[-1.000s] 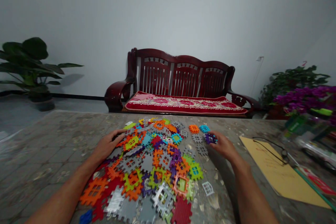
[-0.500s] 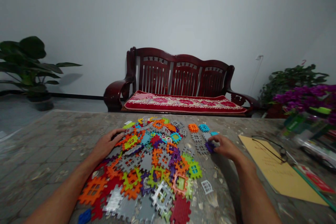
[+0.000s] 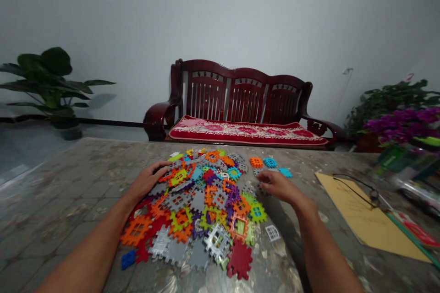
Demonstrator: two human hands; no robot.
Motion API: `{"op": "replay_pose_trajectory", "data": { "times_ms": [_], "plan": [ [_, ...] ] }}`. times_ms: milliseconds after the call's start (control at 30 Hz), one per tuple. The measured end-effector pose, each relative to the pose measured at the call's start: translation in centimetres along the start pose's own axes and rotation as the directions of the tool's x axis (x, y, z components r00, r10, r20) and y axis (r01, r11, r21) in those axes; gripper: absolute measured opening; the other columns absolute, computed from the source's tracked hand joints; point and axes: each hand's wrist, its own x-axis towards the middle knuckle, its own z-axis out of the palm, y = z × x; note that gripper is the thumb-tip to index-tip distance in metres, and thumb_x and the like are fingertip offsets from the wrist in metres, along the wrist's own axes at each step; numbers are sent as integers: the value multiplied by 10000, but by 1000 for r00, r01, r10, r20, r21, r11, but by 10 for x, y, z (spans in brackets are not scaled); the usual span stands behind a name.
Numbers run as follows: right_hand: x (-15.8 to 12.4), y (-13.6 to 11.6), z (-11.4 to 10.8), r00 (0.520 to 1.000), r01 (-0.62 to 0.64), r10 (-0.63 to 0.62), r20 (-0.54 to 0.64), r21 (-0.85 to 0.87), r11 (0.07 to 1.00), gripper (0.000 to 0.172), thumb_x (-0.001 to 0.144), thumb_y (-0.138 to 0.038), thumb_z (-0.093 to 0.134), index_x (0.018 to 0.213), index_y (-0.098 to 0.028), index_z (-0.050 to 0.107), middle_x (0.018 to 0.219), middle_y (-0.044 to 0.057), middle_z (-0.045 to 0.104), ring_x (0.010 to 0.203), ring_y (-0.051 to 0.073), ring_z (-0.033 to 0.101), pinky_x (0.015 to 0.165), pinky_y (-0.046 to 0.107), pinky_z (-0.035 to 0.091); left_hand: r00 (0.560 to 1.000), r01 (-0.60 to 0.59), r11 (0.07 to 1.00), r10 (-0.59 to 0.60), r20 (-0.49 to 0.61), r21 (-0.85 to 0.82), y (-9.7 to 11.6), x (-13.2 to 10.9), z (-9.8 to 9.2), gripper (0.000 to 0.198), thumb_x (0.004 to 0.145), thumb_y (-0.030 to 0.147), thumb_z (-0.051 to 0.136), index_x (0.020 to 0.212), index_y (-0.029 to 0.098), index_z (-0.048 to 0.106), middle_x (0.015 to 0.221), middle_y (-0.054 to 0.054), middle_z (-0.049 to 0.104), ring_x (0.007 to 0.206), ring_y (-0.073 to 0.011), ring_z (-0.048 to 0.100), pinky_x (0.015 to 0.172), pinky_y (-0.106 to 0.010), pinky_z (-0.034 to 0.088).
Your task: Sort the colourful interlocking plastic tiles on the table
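A heap of colourful interlocking plastic tiles (image 3: pixel 197 201) with toothed edges covers the middle of the table. My left hand (image 3: pixel 149 179) rests at the heap's left side, fingers stretched over the nearest tiles, holding nothing that I can see. Right of the heap, my right hand (image 3: pixel 279 186) is low over the table with its fingers bent together and pointing left. It covers some small grey tiles, and what its fingertips grip is hidden. Just beyond it lie an orange tile (image 3: pixel 256 162), a blue tile (image 3: pixel 270 162) and a light-blue tile (image 3: pixel 285 172).
A white window-shaped piece (image 3: pixel 272 233) lies right of the heap, and a blue piece (image 3: pixel 128 260) at its lower left. On the right are a yellow envelope (image 3: pixel 364 215), glasses (image 3: pixel 374 196) and purple flowers (image 3: pixel 402 126). A wooden bench (image 3: pixel 240 96) stands behind the table.
My right hand has moved left from the purple tile at its fingertips, which no longer shows. The light-blue tile is now more exposed. My left hand stays by the heap; the view has shifted slightly.
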Motion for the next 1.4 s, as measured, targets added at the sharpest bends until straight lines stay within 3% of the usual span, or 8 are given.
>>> {"op": "replay_pose_trajectory", "data": {
  "times_ms": [100, 200, 367, 500, 700, 933, 1233, 1400],
  "plan": [
    [5, -20, 21, 995, 66, -68, 77, 28, 997, 348, 709, -115, 527, 998, -182, 710, 936, 30, 742, 861, 186, 663, 814, 304, 516, 999, 45, 998, -45, 2, -49, 5, -5, -2, 618, 711, 654, 513, 1100, 215, 708, 1108, -47, 745, 1017, -272, 673, 944, -359, 517],
    [7, -27, 34, 995, 96, -95, 30, -45, 994, 446, 683, -41, 478, 1033, -186, 714, 1051, 47, 733, 995, 207, 655, 928, 345, 484, 997, 76, 993, -76, 3, -91, 8, -8, -3, 627, 712, 657, 513, 1106, 207, 702, 1057, -40, 759, 979, -271, 681, 913, -367, 531],
    [-1, -17, 38, 988, 146, -151, -32, -117, 982, 663, 601, 40, 422, 1154, -203, 694, 1201, 49, 694, 1168, 221, 593, 1050, 391, 413, 993, 96, 983, -84, 80, -156, 4, -7, -3, 691, 696, 697, 539, 1151, 196, 679, 1089, -66, 752, 980, -277, 689, 885, -375, 548],
    [-7, -10, 40, 979, 205, -205, 10, -105, 973, 698, 599, 27, 440, 1205, -225, 678, 1224, 38, 688, 1178, 240, 582, 1062, 421, 399, 985, 117, 972, -88, 146, -203, 2, -5, -3, 730, 685, 720, 563, 1196, 207, 661, 1113, -87, 746, 966, -278, 704, 859, -383, 562],
    [-3, -14, 38, 971, 225, -213, 106, -119, 967, 700, 621, 7, 456, 1259, -211, 646, 1277, 56, 658, 1205, 241, 563, 1068, 394, 387, 999, 49, 994, -47, 21, -101, 7, -11, -2, 724, 638, 719, 594, 1134, 201, 699, 1168, -94, 728, 1089, -305, 663, 1006, -419, 486],
    [3, -21, 29, 949, 279, -250, 190, -143, 950, 722, 574, 18, 469, 1215, -254, 660, 1216, 37, 661, 1165, 227, 562, 1035, 349, 395, 998, 55, 995, -55, 3, -80, 6, -15, -4, 703, 664, 737, 559, 1121, 223, 706, 1187, -86, 720, 1070, -293, 672, 966, -399, 516],
    [12, -17, 37, 966, 256, -245, 86, -154, 954, 744, 630, 35, 425, 1303, -240, 583, 1228, 53, 640, 1145, 191, 569, 999, 297, 416, 998, 56, 998, -56, -33, 12, -2, -4, -2, 630, 689, 698, 529, 1080, 243, 724, 1142, -59, 739, 1037, -297, 674, 974, -414, 502],
    [16, -12, 34, 986, 146, -159, -43, -214, 966, 504, 791, -75, 475, 1257, -205, 617, 1197, 81, 639, 1119, 201, 581, 987, 308, 428, 999, 43, 997, -43, -18, 57, -9, 1, 1, 604, 733, 635, 495, 1111, 217, 713, 1183, -73, 722, 1086, -297, 652, 999, -403, 477]
  ]
}}
